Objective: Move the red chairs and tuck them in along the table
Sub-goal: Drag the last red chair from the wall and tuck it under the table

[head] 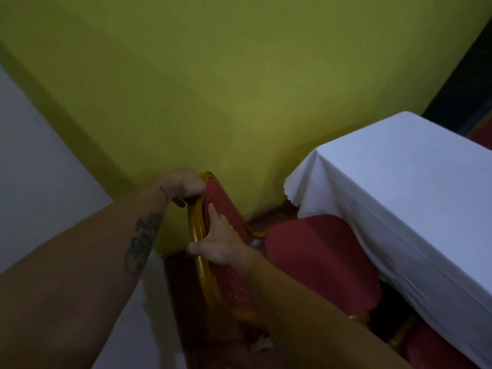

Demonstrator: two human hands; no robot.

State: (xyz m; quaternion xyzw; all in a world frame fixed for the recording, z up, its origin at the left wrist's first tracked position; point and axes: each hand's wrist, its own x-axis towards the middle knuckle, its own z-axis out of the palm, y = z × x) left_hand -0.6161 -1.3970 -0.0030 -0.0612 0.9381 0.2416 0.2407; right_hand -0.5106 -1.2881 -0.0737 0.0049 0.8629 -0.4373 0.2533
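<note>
A red chair (319, 251) with a dotted red seat and a gold frame stands at the near end of the table (415, 182), which wears a white cloth. The right part of its seat lies under the cloth's overhang. My left hand (183, 186) grips the top of the backrest's gold frame. My right hand (221, 243) holds the backrest lower down, thumb behind the frame and fingers on the red padding. Part of a second red chair (431, 350) shows at the bottom right, below the cloth.
A yellow-green wall (213, 89) rises close behind the chair, with a dark wooden skirting (266, 217) at its foot. A white wall (40, 182) stands on the left. Dark red floor (186, 302) lies below the chair. A red chair back (483, 137) peeks over the table's far side.
</note>
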